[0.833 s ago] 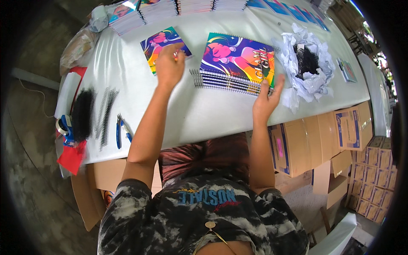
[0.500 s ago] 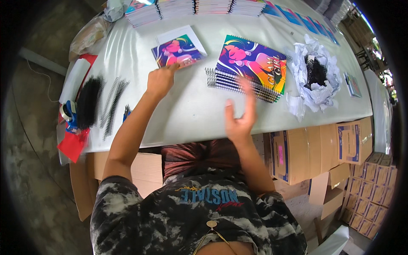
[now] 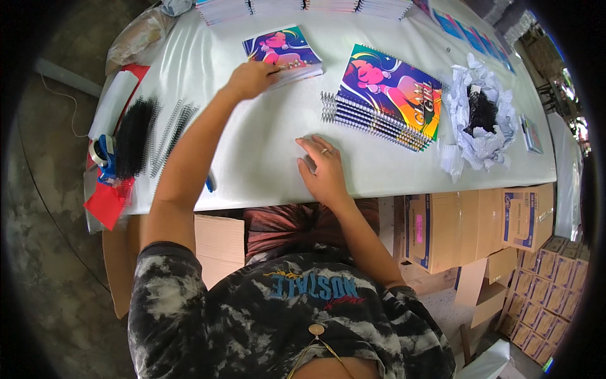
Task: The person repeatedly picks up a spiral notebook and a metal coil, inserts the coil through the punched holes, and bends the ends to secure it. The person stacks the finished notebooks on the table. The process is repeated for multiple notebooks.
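Observation:
My left hand is closed on the near edge of a paper stack, its fingertips over the top. A colourful illustrated cover lies on this stack, white page edges show below, and no coil is visible on it. Low over the table's near part is my right hand, its thumb apart from loosely bent fingers and nothing in it. Whether it touches the tabletop I cannot tell. Beyond it to the right sits a pile of spiral notebooks with the same cover art, black coils staggered along the near side.
Black binding coils, a blue tape dispenser and red sheeting lie at the left. Crumpled paper surrounds black coils at the right. More notebooks line the far edge; cardboard boxes stand below the table.
My left hand has pushed the covered piece away, squaring it over the white sheets. My right hand has drawn back leftward from the spiral notebooks. The view has shifted slightly.

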A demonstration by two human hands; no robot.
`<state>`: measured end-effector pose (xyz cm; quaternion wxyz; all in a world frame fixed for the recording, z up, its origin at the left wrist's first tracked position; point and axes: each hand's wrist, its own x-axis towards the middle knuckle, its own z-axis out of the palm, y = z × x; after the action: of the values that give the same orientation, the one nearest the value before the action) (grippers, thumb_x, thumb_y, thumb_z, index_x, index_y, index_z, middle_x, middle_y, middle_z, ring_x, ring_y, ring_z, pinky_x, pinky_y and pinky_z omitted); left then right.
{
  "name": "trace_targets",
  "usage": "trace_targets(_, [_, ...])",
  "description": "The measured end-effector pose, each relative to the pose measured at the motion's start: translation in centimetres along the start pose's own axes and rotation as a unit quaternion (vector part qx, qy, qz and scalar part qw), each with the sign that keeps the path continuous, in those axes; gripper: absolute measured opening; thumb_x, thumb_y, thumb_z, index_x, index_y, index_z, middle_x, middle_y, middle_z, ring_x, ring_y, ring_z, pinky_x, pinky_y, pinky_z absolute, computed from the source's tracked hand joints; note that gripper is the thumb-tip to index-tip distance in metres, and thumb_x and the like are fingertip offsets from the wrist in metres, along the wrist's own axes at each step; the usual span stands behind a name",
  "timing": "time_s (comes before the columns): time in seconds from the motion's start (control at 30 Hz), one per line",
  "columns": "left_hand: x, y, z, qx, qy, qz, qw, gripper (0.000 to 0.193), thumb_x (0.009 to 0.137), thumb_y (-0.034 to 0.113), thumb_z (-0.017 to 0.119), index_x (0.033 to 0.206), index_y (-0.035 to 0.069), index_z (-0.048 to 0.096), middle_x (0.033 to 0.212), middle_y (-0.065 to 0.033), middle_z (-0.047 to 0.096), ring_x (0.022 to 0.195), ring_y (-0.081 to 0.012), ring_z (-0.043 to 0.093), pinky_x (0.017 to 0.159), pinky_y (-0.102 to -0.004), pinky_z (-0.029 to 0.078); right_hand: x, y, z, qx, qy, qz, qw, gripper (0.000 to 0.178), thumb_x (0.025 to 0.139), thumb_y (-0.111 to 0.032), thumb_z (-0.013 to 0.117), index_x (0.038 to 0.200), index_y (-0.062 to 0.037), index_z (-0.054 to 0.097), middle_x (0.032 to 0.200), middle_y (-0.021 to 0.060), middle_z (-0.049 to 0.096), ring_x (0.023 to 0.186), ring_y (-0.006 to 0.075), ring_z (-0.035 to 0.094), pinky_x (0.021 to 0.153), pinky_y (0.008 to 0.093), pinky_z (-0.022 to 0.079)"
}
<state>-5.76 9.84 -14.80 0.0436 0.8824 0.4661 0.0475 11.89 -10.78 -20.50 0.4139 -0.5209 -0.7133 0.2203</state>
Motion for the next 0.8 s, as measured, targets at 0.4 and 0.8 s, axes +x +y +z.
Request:
trace_targets(0.4, [1.1, -1.4, -1.2, -0.207, -0.066, -0.087, 0.972, 0.042, 0.070, 0.015, 0.070, 0.110, 0.006, 0.063, 0.098, -0.0119, 0.067, 0.087, -0.0210, 0.062, 0.079, -0.0299, 0.047, 0.2, -0.4, -0.4, 0.006, -0.023, 0.010, 1.000, 0.032, 0.078, -0.011, 0.060, 0.110, -0.0105, 0.059, 0.113, 0.0061, 0.060, 0.118, 0.0271, 0.046, 0.098, 0.0404, 0.030])
trace_targets(0.8, [0.0, -2.2, -0.4, -0.230, -0.009, -0.072, 0.970, 0.040, 0.081, 0.030, 0.063, 0.112, 0.005, 0.061, 0.095, -0.0143, 0.066, 0.086, -0.0237, 0.062, 0.078, -0.0328, 0.046, 1.6, -0.4, -0.6, 0.171, -0.023, 0.062, 0.983, 0.034, 0.081, -0.007, 0.058, 0.115, -0.0057, 0.059, 0.110, 0.0101, 0.062, 0.111, 0.0257, 0.052, 0.095, 0.0365, 0.037])
